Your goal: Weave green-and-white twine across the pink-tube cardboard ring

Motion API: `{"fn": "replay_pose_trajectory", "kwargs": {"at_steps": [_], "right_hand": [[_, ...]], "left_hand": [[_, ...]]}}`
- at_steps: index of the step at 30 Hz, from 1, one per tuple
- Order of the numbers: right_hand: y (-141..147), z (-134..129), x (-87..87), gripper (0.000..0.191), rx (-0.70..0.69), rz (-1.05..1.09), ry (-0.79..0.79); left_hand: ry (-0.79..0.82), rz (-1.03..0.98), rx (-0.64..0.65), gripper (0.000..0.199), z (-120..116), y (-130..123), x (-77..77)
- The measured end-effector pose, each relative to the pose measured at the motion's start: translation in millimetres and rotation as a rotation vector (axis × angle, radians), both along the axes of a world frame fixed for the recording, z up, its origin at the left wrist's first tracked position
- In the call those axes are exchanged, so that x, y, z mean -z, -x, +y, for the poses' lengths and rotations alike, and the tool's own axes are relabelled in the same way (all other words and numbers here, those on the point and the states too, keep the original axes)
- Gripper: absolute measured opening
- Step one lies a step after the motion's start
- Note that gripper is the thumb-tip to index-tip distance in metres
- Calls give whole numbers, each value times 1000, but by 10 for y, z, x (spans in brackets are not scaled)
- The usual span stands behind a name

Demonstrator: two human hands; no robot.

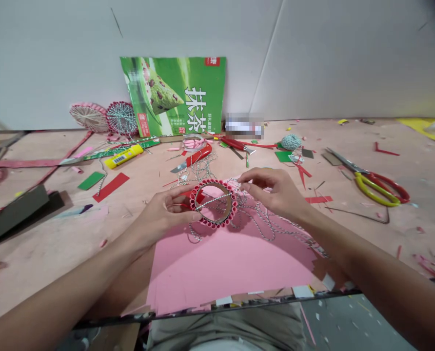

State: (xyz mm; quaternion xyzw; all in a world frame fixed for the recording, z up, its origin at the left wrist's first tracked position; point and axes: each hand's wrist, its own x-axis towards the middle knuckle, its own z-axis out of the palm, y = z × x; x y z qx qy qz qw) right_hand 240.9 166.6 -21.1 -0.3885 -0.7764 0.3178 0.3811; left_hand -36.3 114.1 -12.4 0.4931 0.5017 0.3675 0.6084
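Gripping ring (233, 208), L hand (162, 208) curled, R hand (270, 189) prob. pinching string (213, 201), pkg (173, 100) reads "抹茶"

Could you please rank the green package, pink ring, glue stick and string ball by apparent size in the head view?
Largest to smallest:
1. Green package
2. Pink ring, held in the left hand
3. Glue stick
4. String ball

Green packaging (173, 95) (printed), glue stick (124, 156)
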Motion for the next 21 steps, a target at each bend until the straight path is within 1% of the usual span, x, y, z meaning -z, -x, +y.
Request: {"fn": "replay_pose_trajectory", "kwargs": {"at_steps": [2,5,9,12,14,18,21], "right_hand": [[-36,-10,-36,11,-97,17,-94],[-37,-17,-25,11,-220,-11,-175],[31,-11,40,7,-255,-55,-238],[69,-23,32,9,-250,-8,-307],[69,-47,-15,9,-230,50,-346],[22,-122,-189,11,-145,199,-344],[-27,-176,-368,15,-63,420,-309]], "left_hand": [[16,8,-17,84,1,4,26],[28,4,-15,81,5,5,59],[24,-14,8,77,19,-8,76],[21,-2,5,77,26,-12,73],[37,6,-7,79,25,-5,71],[48,-11,-34,81,20,18,74],[43,-43,-41,78,22,24,72]]}}
